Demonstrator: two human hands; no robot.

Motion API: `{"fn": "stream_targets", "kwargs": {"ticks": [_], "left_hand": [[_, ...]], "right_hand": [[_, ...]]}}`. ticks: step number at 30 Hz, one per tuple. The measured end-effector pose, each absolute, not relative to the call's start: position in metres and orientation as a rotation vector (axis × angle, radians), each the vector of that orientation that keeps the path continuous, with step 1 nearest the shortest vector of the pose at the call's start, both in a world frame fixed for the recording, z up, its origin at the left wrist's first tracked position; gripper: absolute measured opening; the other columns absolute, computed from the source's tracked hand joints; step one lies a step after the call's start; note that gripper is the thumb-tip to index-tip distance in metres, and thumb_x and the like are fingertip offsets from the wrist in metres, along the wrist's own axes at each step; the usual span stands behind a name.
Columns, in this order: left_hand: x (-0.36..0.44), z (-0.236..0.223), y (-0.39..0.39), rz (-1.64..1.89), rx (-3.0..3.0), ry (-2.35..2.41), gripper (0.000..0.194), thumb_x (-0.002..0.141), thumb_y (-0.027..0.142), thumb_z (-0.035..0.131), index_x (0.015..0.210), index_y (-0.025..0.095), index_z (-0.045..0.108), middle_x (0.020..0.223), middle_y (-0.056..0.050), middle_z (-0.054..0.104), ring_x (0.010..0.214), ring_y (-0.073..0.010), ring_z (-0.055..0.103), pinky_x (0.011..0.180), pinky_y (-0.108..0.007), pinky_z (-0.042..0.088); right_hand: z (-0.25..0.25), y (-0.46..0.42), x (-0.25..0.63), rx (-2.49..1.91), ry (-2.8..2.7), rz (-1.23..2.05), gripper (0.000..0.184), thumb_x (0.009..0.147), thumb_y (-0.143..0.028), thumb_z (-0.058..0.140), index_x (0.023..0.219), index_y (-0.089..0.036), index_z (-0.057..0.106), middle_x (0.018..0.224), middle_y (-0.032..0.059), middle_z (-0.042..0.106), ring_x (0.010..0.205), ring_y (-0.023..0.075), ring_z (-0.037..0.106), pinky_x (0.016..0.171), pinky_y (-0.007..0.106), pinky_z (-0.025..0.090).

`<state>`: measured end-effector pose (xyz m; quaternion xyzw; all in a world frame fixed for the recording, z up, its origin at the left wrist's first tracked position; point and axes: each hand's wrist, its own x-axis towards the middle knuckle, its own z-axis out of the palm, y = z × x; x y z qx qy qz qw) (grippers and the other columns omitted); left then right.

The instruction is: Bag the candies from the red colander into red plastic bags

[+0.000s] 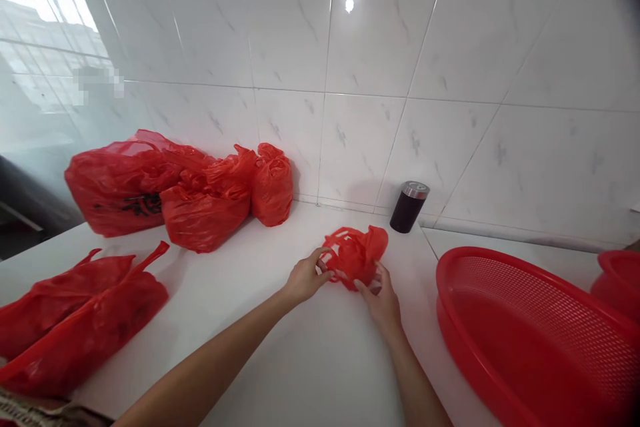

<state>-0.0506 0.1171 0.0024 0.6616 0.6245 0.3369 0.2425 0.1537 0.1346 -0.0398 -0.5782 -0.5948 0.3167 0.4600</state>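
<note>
A small crumpled red plastic bag point(356, 255) sits on the white counter point(280, 347), in the middle. My left hand point(303, 277) grips its left side, fingers pinched on the plastic. My right hand point(383, 299) holds its lower right side, fingers curled against the bag. Both forearms reach in from the bottom edge.
Several filled red plastic bags point(200, 197) lie against the tiled wall at the back left, and more red bags point(75, 320) lie at the front left. A dark cylindrical container point(409, 207) stands by the wall. A large red perforated basket point(535, 340) is at the right.
</note>
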Motion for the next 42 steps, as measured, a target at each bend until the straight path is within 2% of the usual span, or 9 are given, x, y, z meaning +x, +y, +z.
{"fn": "stream_targets", "kwargs": {"ticks": [4, 7, 13, 17, 24, 27, 29, 32, 42], "left_hand": [[-0.055, 0.001, 0.12, 0.986, 1.736, 1.785, 0.081, 0.077, 0.043, 0.065, 0.147, 0.033, 0.025, 0.131, -0.009, 0.049, 0.092, -0.0186, 0.061, 0.083, -0.031, 0.049], [-0.05, -0.003, 0.13, 0.983, 1.702, 1.83, 0.084, 0.075, 0.047, 0.067, 0.147, 0.03, 0.026, 0.14, -0.013, 0.038, 0.104, -0.023, 0.057, 0.086, -0.035, 0.048], [-0.018, -0.012, 0.126, 0.833, 1.829, 1.691, 0.011, 0.075, 0.031, 0.066, 0.082, 0.022, 0.067, 0.092, -0.005, 0.063, 0.089, -0.0233, 0.059, 0.075, -0.033, 0.047], [-0.007, -0.01, 0.1, 0.691, 1.869, 1.475, 0.019, 0.064, 0.035, 0.075, 0.067, 0.022, 0.063, 0.063, 0.003, 0.059, 0.06, -0.0162, 0.056, 0.053, -0.026, 0.042], [-0.038, 0.01, 0.095, 0.991, 1.753, 1.715, 0.034, 0.089, 0.04, 0.045, 0.116, 0.026, 0.06, 0.097, -0.004, 0.065, 0.086, -0.021, 0.061, 0.077, -0.035, 0.046], [-0.035, 0.003, 0.105, 1.099, 1.762, 1.75, 0.059, 0.071, 0.034, 0.071, 0.128, 0.032, 0.054, 0.131, -0.006, 0.052, 0.116, -0.0285, 0.05, 0.095, -0.041, 0.04], [-0.029, -0.007, 0.113, 1.081, 1.773, 1.682, 0.064, 0.055, 0.025, 0.083, 0.116, 0.031, 0.063, 0.125, -0.005, 0.058, 0.117, -0.0305, 0.05, 0.097, -0.041, 0.04], [-0.03, -0.02, 0.131, 1.068, 1.682, 1.618, 0.029, 0.07, 0.03, 0.077, 0.095, 0.02, 0.068, 0.098, -0.004, 0.067, 0.096, -0.0236, 0.061, 0.087, -0.041, 0.048], [-0.07, -0.02, 0.155, 1.238, 1.337, 1.613, 0.031, 0.091, 0.035, 0.057, 0.114, 0.015, 0.059, 0.109, -0.008, 0.063, 0.089, -0.0187, 0.063, 0.077, -0.039, 0.054]], "right_hand": [[-0.044, 0.134, 0.154, -1.443, -1.542, 0.875, 0.024, 0.08, -0.045, 0.053, 0.087, -0.024, 0.064, 0.08, 0.0008, 0.067, 0.072, 0.0183, 0.061, 0.067, 0.029, 0.046], [-0.044, 0.133, 0.154, -1.449, -1.471, 0.832, 0.034, 0.082, -0.051, 0.051, 0.102, -0.024, 0.059, 0.093, 0.0024, 0.067, 0.068, 0.0164, 0.058, 0.065, 0.029, 0.046], [-0.04, 0.135, 0.154, -1.364, -1.339, 0.814, 0.077, 0.073, -0.052, 0.065, 0.138, -0.025, 0.036, 0.127, 0.0098, 0.056, 0.08, 0.018, 0.061, 0.069, 0.029, 0.048], [-0.045, 0.138, 0.156, -1.258, -1.416, 0.956, 0.033, 0.074, -0.049, 0.064, 0.094, -0.022, 0.062, 0.083, 0.0022, 0.066, 0.072, 0.0187, 0.058, 0.066, 0.029, 0.045], [-0.046, 0.142, 0.156, -1.093, -1.307, 1.079, 0.027, 0.081, -0.049, 0.055, 0.085, -0.022, 0.056, 0.084, 0.0031, 0.067, 0.077, 0.0193, 0.06, 0.069, 0.03, 0.048], [-0.042, 0.139, 0.154, -1.03, -1.314, 1.155, 0.027, 0.078, -0.046, 0.06, 0.085, -0.021, 0.06, 0.082, 0.0037, 0.068, 0.076, 0.0205, 0.062, 0.069, 0.031, 0.049], [-0.039, 0.137, 0.154, -1.02, -1.298, 1.169, 0.029, 0.075, -0.046, 0.062, 0.086, -0.02, 0.062, 0.083, 0.0045, 0.069, 0.077, 0.0214, 0.062, 0.07, 0.033, 0.05], [-0.039, 0.138, 0.159, -1.074, -1.172, 1.091, 0.033, 0.076, -0.048, 0.06, 0.092, -0.019, 0.062, 0.09, 0.0053, 0.069, 0.083, 0.0218, 0.062, 0.074, 0.033, 0.05], [-0.039, 0.144, 0.171, -1.208, -0.878, 1.011, 0.034, 0.078, -0.046, 0.054, 0.101, -0.021, 0.058, 0.095, 0.0054, 0.067, 0.082, 0.0211, 0.062, 0.067, 0.031, 0.05]]}}
